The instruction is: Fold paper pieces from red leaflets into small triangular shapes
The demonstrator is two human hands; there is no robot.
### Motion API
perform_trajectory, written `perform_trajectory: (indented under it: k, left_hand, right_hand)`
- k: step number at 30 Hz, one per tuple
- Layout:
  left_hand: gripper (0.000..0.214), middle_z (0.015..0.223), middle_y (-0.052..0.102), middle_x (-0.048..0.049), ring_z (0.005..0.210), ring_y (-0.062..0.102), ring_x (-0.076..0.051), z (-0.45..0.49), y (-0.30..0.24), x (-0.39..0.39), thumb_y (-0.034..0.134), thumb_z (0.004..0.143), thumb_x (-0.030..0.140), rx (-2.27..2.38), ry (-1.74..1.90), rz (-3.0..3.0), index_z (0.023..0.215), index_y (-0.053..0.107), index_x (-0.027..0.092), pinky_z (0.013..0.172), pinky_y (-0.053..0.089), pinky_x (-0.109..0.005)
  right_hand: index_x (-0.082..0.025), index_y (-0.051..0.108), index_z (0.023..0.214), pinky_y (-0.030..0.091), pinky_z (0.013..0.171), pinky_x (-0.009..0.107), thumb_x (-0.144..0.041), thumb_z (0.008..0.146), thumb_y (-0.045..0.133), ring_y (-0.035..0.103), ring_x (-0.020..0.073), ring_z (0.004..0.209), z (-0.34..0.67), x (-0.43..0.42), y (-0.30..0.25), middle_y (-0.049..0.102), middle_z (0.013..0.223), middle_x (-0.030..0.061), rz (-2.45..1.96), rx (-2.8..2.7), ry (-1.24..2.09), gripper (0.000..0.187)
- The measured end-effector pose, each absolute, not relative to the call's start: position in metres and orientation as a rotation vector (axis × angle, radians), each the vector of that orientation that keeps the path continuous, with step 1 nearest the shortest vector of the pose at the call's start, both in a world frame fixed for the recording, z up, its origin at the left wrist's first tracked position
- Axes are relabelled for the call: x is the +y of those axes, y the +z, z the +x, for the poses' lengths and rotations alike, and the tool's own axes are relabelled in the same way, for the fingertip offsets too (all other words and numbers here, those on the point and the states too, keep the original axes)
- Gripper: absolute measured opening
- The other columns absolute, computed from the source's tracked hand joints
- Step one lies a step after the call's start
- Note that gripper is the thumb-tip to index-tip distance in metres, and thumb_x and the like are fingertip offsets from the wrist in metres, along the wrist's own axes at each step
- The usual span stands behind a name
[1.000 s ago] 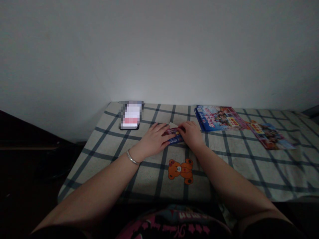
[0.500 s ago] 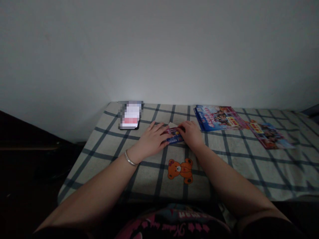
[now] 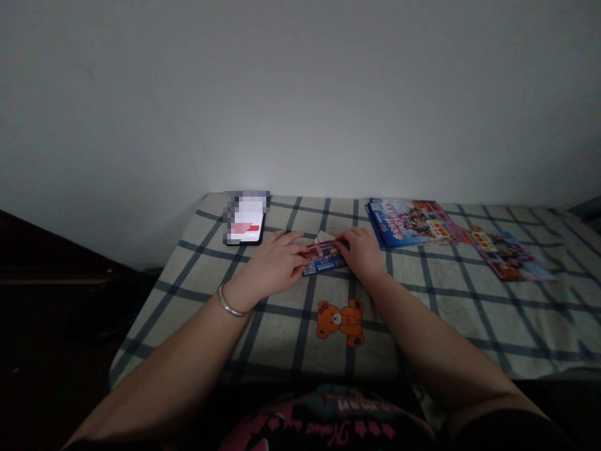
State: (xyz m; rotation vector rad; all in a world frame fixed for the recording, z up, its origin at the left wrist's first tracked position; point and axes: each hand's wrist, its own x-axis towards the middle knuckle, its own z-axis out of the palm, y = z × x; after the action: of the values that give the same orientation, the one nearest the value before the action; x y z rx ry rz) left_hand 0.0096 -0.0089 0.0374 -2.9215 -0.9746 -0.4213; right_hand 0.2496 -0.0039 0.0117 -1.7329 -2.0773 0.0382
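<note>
A small folded leaflet (image 3: 323, 258), printed in blue and red with a code square at its left end, lies on the checked tablecloth between my hands. A pale folded corner stands up at its far edge. My left hand (image 3: 278, 262), a silver bangle at the wrist, rests at the leaflet's left end with fingers stretched and apart, the fingertips touching the paper. My right hand (image 3: 360, 252) holds the right end, thumb and fingers closed on it; part of the paper is hidden beneath them.
A phone (image 3: 246, 218) with a lit, partly blurred screen lies at the back left. Several flat leaflets (image 3: 413, 222) are stacked at the back right, with another leaflet (image 3: 509, 255) beside them. An orange bear picture (image 3: 340, 322) is on the cloth near me. A wall (image 3: 300, 100) rises behind the table.
My left hand has slid left along the leaflet, baring its left end and code square. My right hand has barely moved.
</note>
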Motion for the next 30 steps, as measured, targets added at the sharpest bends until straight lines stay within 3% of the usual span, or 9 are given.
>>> perform_trajectory:
  k: [7,13,16,22,30]
  left_hand:
    - [0.029,0.110,0.073,-0.0022,0.121,0.057,-0.022,-0.001,0.039,-0.004,0.050,0.088,0.015,-0.978,-0.432,-2.992,0.105,0.073,0.022,0.104,0.047,-0.041]
    - [0.024,0.104,0.072,-0.0109,0.106,0.064,-0.024,0.007,0.035,-0.005,0.050,0.091,0.023,-0.912,-0.420,-2.889,0.095,0.072,0.014,0.099,0.050,-0.044]
    - [0.024,0.109,0.071,-0.0102,0.105,0.064,-0.024,0.020,0.029,-0.012,0.050,0.093,0.023,-0.897,-0.400,-2.862,0.106,0.069,0.013,0.099,0.050,-0.042]
    - [0.033,0.127,0.064,-0.0087,0.121,0.055,-0.024,0.030,0.013,-0.012,0.054,0.095,0.026,-0.846,-0.449,-2.890,0.125,0.062,0.015,0.107,0.043,-0.041]
    - [0.046,0.134,0.059,-0.0098,0.121,0.050,-0.030,0.035,0.012,-0.015,0.060,0.093,0.039,-0.950,-0.371,-2.849,0.132,0.056,0.015,0.099,0.044,-0.046]
  right_hand:
    - [-0.022,0.072,0.089,0.044,0.085,0.038,-0.027,0.089,0.063,0.058,0.0259,0.094,0.252,-0.001,0.008,0.070,0.094,0.0070,-1.683,-2.084,0.045,0.010]
    - [-0.022,0.072,0.088,0.044,0.083,0.037,-0.027,0.089,0.063,0.059,0.0246,0.091,0.253,0.001,0.008,0.069,0.092,0.0071,-1.674,-2.060,0.082,0.011]
    - [-0.022,0.073,0.087,0.045,0.082,0.036,-0.027,0.090,0.062,0.061,0.0234,0.087,0.253,0.001,0.009,0.070,0.087,0.0065,-1.650,-2.046,0.117,0.012]
    - [-0.021,0.074,0.087,0.046,0.080,0.035,-0.026,0.090,0.062,0.064,0.0223,0.084,0.253,0.000,0.009,0.072,0.084,0.0054,-1.642,-2.022,0.140,0.013]
    - [-0.022,0.075,0.090,0.048,0.083,0.035,-0.021,0.088,0.061,0.067,0.0219,0.086,0.257,0.004,0.009,0.075,0.090,0.0049,-1.657,-1.974,0.208,0.014]
